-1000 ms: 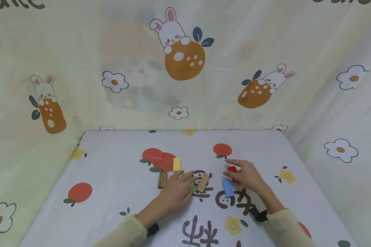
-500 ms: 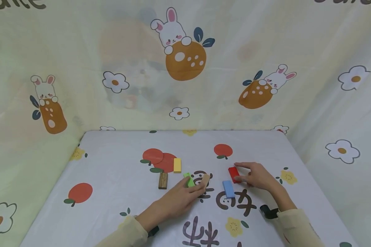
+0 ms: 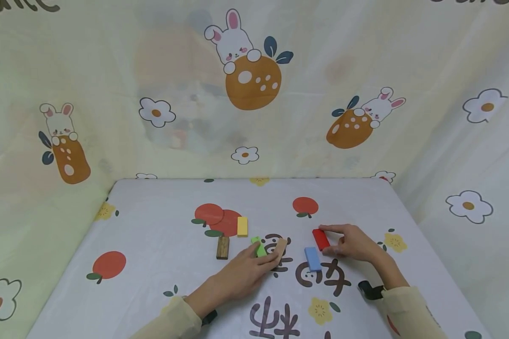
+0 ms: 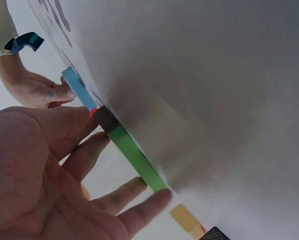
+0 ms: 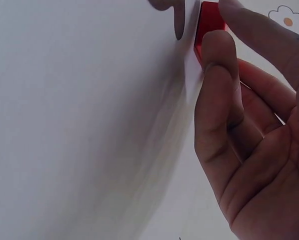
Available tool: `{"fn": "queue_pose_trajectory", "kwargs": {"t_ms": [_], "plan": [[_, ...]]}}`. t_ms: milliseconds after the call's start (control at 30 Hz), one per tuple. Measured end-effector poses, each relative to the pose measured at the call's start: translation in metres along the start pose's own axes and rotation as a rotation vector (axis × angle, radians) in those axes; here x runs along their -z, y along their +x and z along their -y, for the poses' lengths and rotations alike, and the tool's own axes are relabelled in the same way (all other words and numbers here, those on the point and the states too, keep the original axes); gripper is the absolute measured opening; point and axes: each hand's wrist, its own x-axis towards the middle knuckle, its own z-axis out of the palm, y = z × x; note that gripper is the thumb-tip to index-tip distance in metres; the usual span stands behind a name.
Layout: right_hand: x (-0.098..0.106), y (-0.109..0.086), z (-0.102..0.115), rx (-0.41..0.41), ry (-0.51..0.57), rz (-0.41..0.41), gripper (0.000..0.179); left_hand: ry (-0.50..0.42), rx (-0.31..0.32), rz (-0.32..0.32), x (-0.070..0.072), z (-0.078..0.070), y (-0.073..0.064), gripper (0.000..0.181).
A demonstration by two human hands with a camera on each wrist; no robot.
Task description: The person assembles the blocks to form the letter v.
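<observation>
My left hand (image 3: 241, 275) reaches in from the lower left, with its thumb and index finger at the near side of a tan wooden block (image 3: 282, 245). Its other fingertips lie along a green block (image 3: 259, 247). From the left wrist view, the green block (image 4: 138, 159) runs between the spread fingers, and a shaded block end (image 4: 106, 120) sits between thumb and index finger. On the right, my right hand (image 3: 353, 242) pinches a red block (image 3: 321, 239) by its two ends, finger at the far end and thumb at the near one. The red block (image 5: 210, 22) is partly behind the fingers in the right wrist view.
A blue block (image 3: 313, 259) lies just in front of the red one. Left of the left hand's fingers are a dark brown wooden block (image 3: 222, 248) and a yellow block (image 3: 242, 227). A printed white cloth (image 3: 161, 230) covers the table, with a patterned curtain (image 3: 186, 155) behind.
My left hand has shifted right, off the green block and onto the tan one. My right hand has moved slightly right, and its finger and thumb have come onto the red block's ends.
</observation>
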Motion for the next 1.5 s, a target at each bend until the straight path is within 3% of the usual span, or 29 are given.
{"fn": "queue_pose_trajectory", "kwargs": {"t_ms": [600, 1033, 1500], "plan": [[-0.004, 0.002, -0.009, -0.004, 0.042, -0.017, 0.066, -0.054, 0.045, 0.105, 0.001, -0.001, -0.002, 0.076], [-0.007, 0.007, -0.012, -0.058, 0.049, -0.092, 0.064, -0.053, 0.025, 0.093, -0.002, 0.002, 0.000, 0.077], [-0.009, 0.006, -0.011, -0.058, 0.029, -0.126, 0.069, -0.053, 0.026, 0.092, 0.000, 0.001, -0.001, 0.077]]}}
